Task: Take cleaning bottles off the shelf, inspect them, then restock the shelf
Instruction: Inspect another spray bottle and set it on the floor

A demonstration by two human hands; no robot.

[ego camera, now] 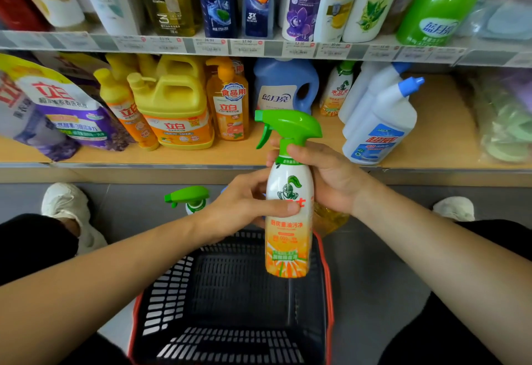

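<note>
A white and orange spray bottle (288, 238) with a green trigger head is held upright in front of the lower shelf (236, 157). My right hand (325, 176) grips its neck and shoulder from the right. My left hand (247, 206) holds the body from the left, thumb across the label. A second spray bottle (190, 199) with the same green head stands on the floor behind my left hand. A third one (338, 91) stands on the shelf, behind the held bottle.
A black basket (230, 307) with a red rim sits on the floor under the bottle. Yellow detergent jugs (172, 105), a blue jug (283, 88) and white blue-capped bottles (383, 122) line the shelf. A yellow bottle (328, 220) lies behind my right wrist.
</note>
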